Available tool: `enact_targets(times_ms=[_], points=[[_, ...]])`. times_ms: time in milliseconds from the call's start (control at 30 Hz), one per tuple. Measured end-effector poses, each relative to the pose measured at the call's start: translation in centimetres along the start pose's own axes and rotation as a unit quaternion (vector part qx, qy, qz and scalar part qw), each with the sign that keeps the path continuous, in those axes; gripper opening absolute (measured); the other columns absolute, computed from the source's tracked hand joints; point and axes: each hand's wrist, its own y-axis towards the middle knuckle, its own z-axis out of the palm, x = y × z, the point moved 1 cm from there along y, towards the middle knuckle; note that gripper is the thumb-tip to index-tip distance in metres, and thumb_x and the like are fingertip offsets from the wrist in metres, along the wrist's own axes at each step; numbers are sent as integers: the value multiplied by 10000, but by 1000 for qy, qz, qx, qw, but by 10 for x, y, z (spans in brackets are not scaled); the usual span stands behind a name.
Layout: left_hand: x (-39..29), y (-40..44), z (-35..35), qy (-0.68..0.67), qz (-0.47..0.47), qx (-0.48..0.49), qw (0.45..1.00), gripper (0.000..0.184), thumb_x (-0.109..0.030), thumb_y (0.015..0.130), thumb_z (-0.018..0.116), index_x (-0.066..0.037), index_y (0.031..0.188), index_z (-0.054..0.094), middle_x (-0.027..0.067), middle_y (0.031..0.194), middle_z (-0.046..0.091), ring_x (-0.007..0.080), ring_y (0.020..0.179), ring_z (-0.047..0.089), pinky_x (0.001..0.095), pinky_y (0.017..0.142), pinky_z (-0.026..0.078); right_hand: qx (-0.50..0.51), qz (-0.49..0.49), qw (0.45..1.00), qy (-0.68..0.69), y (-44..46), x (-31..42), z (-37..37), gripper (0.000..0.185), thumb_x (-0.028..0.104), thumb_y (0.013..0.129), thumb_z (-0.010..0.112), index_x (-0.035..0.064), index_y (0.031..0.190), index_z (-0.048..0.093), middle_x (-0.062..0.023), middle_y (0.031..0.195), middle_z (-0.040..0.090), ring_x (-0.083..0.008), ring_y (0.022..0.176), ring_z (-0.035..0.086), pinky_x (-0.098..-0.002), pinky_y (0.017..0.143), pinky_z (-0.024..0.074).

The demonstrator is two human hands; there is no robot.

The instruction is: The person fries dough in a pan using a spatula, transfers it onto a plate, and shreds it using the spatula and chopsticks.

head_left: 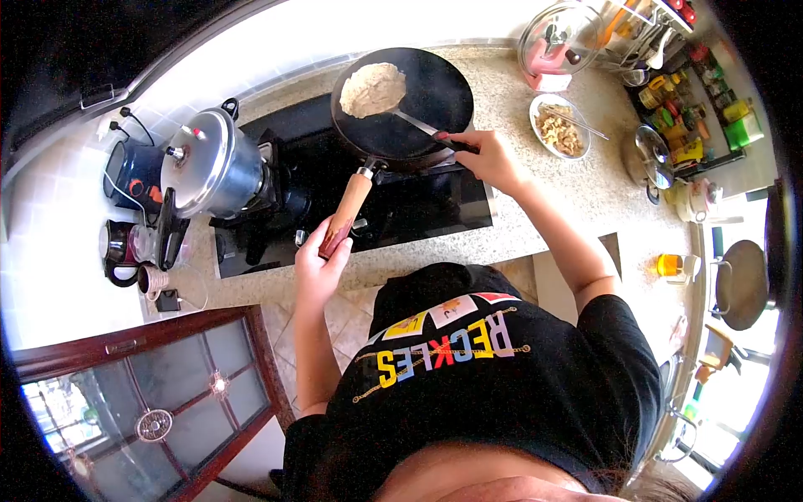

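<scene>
A dark frying pan [443, 92] sits at the right side of the black stove. My left hand [318, 261] is closed round the lower end of its wooden handle [347, 205]. In the pan's left part lies a pale, round flatbread or pancake [374, 89]. With my right hand [495, 159] I grip the dark handle of a metal spatula [416, 123], which reaches into the pan. The spatula's blade end meets the near right edge of the flatbread; whether it is underneath, I cannot tell.
On the stove's left side stands a pressure cooker [201, 163]. A bowl of food [560, 134] with a utensil across it rests on the counter to the right, near an upright glass lid [556, 42]. Farther right are a lidded pot [651, 157] and a spice rack [686, 109].
</scene>
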Motion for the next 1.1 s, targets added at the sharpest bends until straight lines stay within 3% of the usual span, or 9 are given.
enact_targets(times_ms=[100, 400, 500, 600, 667, 700, 833, 1000, 1100], points=[[3, 0, 2, -16, 6, -3, 1000, 394, -14, 843, 632, 40, 1226, 551, 33, 1010, 637, 65, 846, 564, 215, 765, 465, -8, -45, 999, 14, -8, -2, -9, 379, 65, 770, 606, 108, 1140, 679, -58, 638, 565, -70, 574, 454, -272, 535, 412], [4, -1, 2, -15, -14, -5, 1000, 419, -61, 850, 644, 56, 1238, 539, 57, 1044, 627, 97, 909, 576, 239, 809, 460, -59, 113, 992, -25, -75, 44, -85, 348, 73, 801, 605, 67, 1143, 669, -14, 672, 590, -43, 590, 455, -231, 543, 401], [3, 0, 1, -2, -2, -6, 1000, 423, -60, 849, 644, 57, 1241, 536, 55, 1044, 628, 92, 903, 574, 236, 805, 459, -107, 8, 989, -101, -77, 48, -97, 343, 30, 799, 639, 1, 1140, 651, 4, 767, 640, -39, 652, 494, -242, 574, 430], [2, 0, 2, 0, -12, -3, 1000, 392, -34, 845, 627, 39, 1223, 550, 70, 1013, 657, 90, 878, 594, 237, 796, 473, -89, -27, 950, -298, -65, 93, -88, 341, 24, 757, 646, 44, 1096, 675, -137, 767, 627, -228, 643, 599, -334, 638, 478], [1, 0, 3, -32, -7, -9, 999, 384, -36, 848, 624, 39, 1218, 553, 67, 1010, 657, 87, 872, 592, 233, 789, 472, -82, -144, 918, -360, -50, 97, -68, 340, 15, 760, 617, 68, 1092, 670, -168, 769, 558, -329, 694, 593, -388, 641, 482], [1, 0, 2, -37, -20, -3, 999, 383, -37, 847, 630, 40, 1215, 554, 60, 1009, 654, 80, 876, 587, 227, 783, 470, -39, -186, 905, -380, -43, 103, -59, 351, -34, 797, 496, 58, 1099, 647, -166, 875, 574, -355, 748, 627, -424, 694, 521], [9, -1, 3, -50, -17, -9, 999, 386, -35, 846, 636, 44, 1215, 553, 54, 1011, 649, 74, 866, 581, 222, 773, 469, -9, -200, 902, -381, -45, 118, -52, 352, -39, 797, 507, 57, 1106, 644, -162, 900, 564, -351, 717, 619, -404, 681, 527], [7, -2, 3, -72, -35, -11, 997, 389, -24, 839, 642, 46, 1211, 553, 55, 999, 650, 77, 857, 583, 224, 767, 472, -89, -222, 916, -321, -41, 106, -68, 345, -1, 788, 568, 75, 1113, 656, -170, 786, 558, -340, 639, 589, -407, 618, 493], [9, 0, 3, -51, -23, -9, 998, 391, -21, 835, 644, 42, 1210, 555, 57, 1000, 652, 79, 860, 586, 227, 763, 476, -77, -138, 947, -278, -29, 97, -69, 270, 65, 781, 612, 76, 1038, 693, -187, 780, 622, -321, 675, 617, -390, 613, 490]])
